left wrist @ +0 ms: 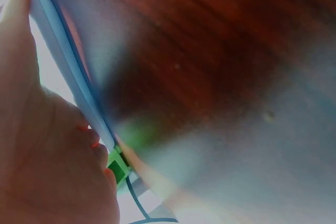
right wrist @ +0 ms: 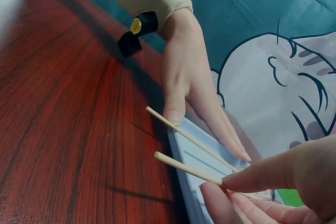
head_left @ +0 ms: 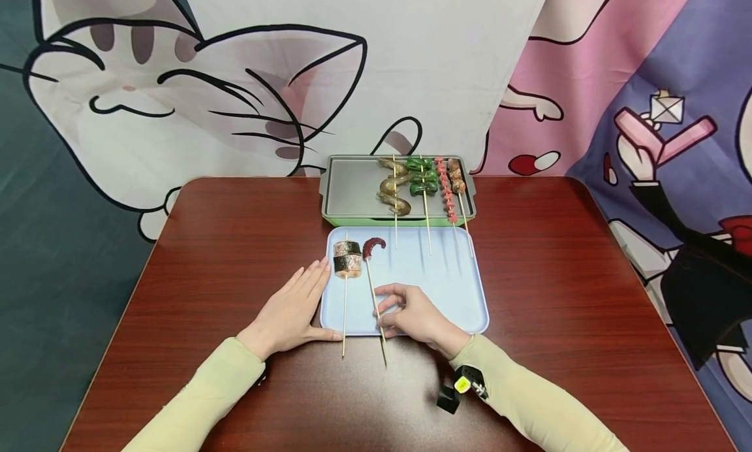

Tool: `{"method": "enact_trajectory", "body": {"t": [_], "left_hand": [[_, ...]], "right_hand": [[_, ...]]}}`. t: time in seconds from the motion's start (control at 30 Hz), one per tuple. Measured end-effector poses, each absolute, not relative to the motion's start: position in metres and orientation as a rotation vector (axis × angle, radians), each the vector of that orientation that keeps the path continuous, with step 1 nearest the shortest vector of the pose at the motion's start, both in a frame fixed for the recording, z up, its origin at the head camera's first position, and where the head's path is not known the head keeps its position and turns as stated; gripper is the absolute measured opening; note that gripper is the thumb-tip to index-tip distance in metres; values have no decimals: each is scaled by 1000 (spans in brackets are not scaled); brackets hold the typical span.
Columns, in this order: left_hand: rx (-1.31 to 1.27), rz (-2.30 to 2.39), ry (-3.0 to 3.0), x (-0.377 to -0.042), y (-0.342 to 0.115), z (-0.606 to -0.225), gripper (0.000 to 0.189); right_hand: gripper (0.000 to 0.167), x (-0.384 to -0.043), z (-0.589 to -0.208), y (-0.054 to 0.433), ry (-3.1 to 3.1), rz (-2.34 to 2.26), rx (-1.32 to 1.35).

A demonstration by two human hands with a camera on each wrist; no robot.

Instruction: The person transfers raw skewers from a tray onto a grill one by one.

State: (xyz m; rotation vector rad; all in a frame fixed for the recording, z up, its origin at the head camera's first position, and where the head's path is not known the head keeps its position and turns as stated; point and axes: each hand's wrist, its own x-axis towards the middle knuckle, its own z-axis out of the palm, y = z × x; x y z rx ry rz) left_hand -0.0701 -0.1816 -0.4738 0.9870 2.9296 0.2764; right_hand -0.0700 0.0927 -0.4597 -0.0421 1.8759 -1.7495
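My right hand (head_left: 414, 313) pinches the wooden stick of a skewer tipped with a dark red, curled piece like an octopus tentacle (head_left: 373, 245). In the right wrist view, the thumb and fingers (right wrist: 262, 174) close on this stick near its bare end. Left of it, a skewer with two thick black-and-white rolled pieces (head_left: 347, 259) lies on the light blue tray (head_left: 431, 275). Both sticks stick out past the tray's near edge. With fingers straight, my left hand (head_left: 290, 311) rests against the tray's left edge, its thumb at the near left corner.
Behind the tray stands a green grill with a grey plate (head_left: 352, 187). On its right half lie a shrimp skewer (head_left: 402, 205), a green pepper skewer (head_left: 423, 177), a pink-slice skewer (head_left: 444, 187) and a brown-chunk skewer (head_left: 456, 177). Their sticks overhang the tray. A brown wooden table (head_left: 558, 275) carries everything.
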Motion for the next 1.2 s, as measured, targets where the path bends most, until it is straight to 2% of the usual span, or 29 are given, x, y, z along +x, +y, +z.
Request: {"method": "enact_trajectory", "body": {"t": [0.93, 1.2], "left_hand": [[984, 272, 2916, -70, -181, -473, 124], [999, 294, 2935, -71, -182, -476, 123]], "right_hand": [[59, -69, -458, 103, 1865, -1771, -102], [51, -68, -454, 104, 1862, -1768, -110]]}}
